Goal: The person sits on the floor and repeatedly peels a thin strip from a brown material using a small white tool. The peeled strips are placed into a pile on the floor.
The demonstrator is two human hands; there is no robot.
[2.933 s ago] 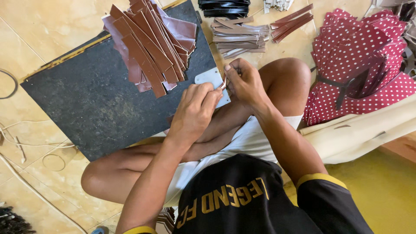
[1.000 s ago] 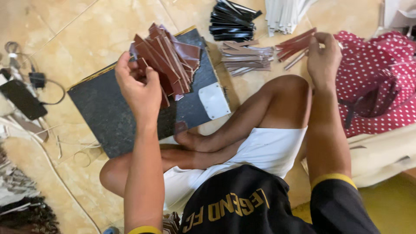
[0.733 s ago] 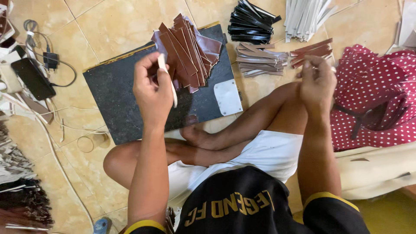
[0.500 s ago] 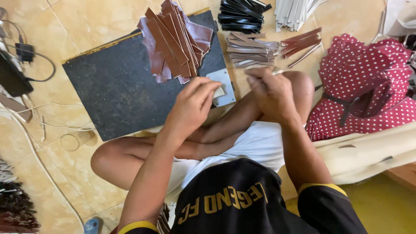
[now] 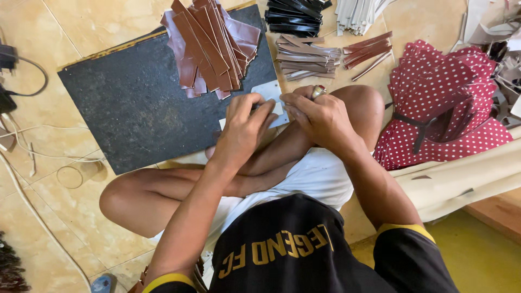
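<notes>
Landmark: dark work mat (image 5: 135, 114) on the tiled floor.
- Cables (image 5: 21, 135): left of the mat.
- Brown leather strips (image 5: 209, 46), fanned pile: on the mat's far right part.
- Pale card (image 5: 269, 90): at the mat's near right corner, partly under the fingers.
- Left hand (image 5: 244, 130): over that corner, fingers curled, pinching something small; what it is cannot be told.
- Right hand (image 5: 320, 116): just right of the corner, fingertips meeting the left's, ring worn; grip contents unclear.
- Grey strips (image 5: 306, 57), black strips (image 5: 296, 13), red dotted cloth (image 5: 445, 103): right of the mat.
</notes>
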